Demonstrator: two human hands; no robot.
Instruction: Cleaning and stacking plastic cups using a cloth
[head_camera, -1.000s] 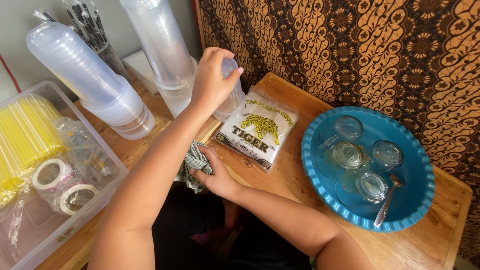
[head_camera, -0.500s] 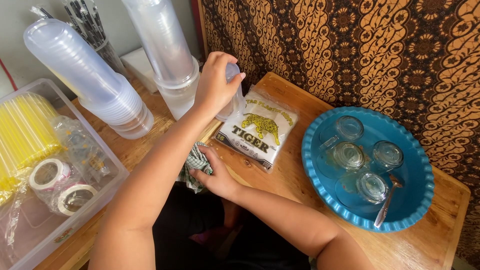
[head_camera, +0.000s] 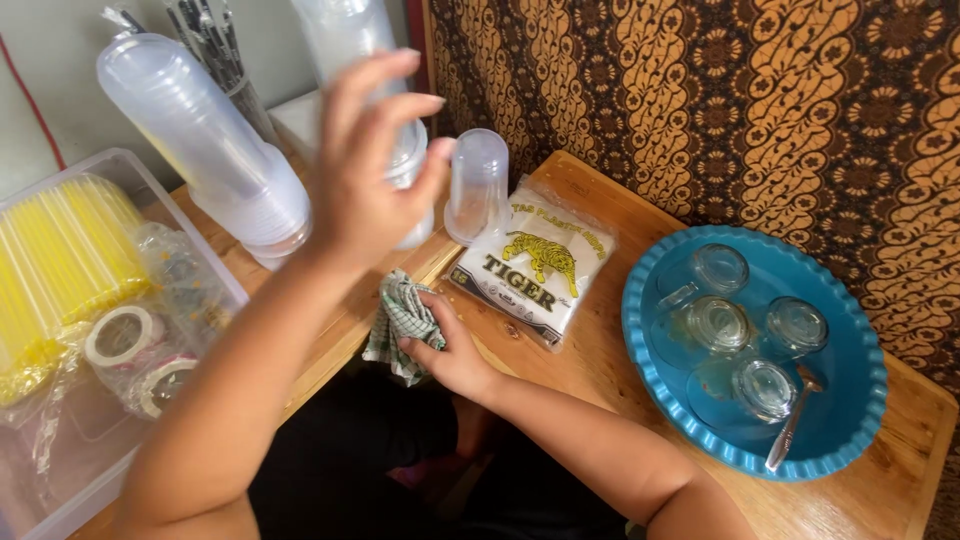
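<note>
**Desk:** What does the head view show at the wooden table (head_camera: 600, 380)?

**Photographer:** The left hand (head_camera: 375, 160) hangs in the air, blurred, with its fingers (head_camera: 385, 75) spread and holding nothing. Just beside its thumb stands a small clear plastic cup (head_camera: 478, 185), mouth down, at the far edge of a white packet of plastic bags (head_camera: 535, 275). Whether the thumb touches the cup, I cannot tell. The right hand (head_camera: 455, 350) lies low at the near table edge, its fingers curled onto a checked cloth (head_camera: 400, 320).

**Desk:** Which step is this, in your reading?

**Photographer:** The cup looks set down and let go, while the cloth is gripped, so I judge it a pause between handling the cup and wiping.

**Desk:** And what would a further move call for?

**Photographer:** Care around the light, tall cup, which could tip at a brush. Wiping would mean steering round the packet and the blue tray (head_camera: 632, 330), where upturned glasses (head_camera: 715, 322) and a spoon (head_camera: 793, 425) lie. Leaning stacks of clear cups (head_camera: 215, 150) crowd the left side.
</note>
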